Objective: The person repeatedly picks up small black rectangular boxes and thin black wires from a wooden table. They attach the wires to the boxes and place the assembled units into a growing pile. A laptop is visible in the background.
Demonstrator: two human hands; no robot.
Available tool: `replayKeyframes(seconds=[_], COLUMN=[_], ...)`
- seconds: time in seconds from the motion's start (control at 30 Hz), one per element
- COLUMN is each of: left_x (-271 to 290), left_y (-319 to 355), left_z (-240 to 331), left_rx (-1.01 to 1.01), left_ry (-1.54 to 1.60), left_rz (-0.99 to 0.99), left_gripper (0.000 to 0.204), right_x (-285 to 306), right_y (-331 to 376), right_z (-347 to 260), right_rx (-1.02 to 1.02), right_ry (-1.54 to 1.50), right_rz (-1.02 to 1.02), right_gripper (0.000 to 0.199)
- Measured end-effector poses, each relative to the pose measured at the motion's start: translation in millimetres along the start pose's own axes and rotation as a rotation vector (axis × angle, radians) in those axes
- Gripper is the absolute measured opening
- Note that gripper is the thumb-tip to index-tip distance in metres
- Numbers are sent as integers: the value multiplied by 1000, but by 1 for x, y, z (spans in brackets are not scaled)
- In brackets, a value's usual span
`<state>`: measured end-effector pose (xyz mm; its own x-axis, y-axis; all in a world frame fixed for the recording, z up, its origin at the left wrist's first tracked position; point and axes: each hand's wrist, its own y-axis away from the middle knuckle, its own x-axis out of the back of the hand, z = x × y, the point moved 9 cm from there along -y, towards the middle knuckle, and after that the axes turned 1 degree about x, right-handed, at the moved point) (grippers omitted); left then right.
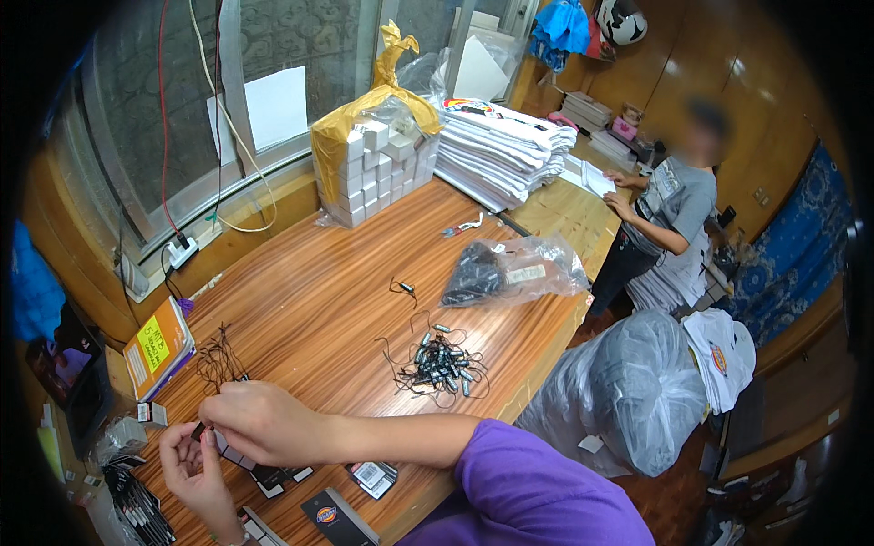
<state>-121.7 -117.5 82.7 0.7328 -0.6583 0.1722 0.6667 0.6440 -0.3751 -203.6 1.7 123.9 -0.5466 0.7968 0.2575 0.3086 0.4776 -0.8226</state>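
Note:
My left hand and my right hand meet at the table's near left. Fingertips of both pinch a small black piece, whose kind I cannot make out. Below my right hand lie black and white cardboard tags, partly hidden by it. Another tag with a barcode label and a larger black card are nearer the front edge. Thin black cords lie just beyond my right hand. Right of them is a tangled pile of small metallic cylinders on black cords.
A single corded cylinder, a clear plastic bag with black contents and pliers lie farther back. Stacked white boxes and folded white cloth stand behind. A person works at the far right. A notebook leans at left.

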Motion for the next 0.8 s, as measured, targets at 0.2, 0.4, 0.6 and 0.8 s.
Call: replayKeyframes(seconds=[0.2, 0.4, 0.6, 0.8], left_x=[4, 0, 7, 13], left_y=[0, -1, -3, -4], left_z=[5, 0, -1, -3], left_rx=[-28, -9, -55, -63], left_ry=[-48, -3, -52, -20], left_rz=[-16, -27, -21, 19], left_gripper=[18, 18, 16, 18], right_x=[-3, -4, -5, -9], right_y=[-1, 1, 1, -2], right_z=[4, 10, 8, 12], right_rx=[-37, -93, -102, -121], right_ry=[-20, -79, -155, -255], right_rz=[-27, -50, -81, -64], right_gripper=[13, 14, 11, 10])
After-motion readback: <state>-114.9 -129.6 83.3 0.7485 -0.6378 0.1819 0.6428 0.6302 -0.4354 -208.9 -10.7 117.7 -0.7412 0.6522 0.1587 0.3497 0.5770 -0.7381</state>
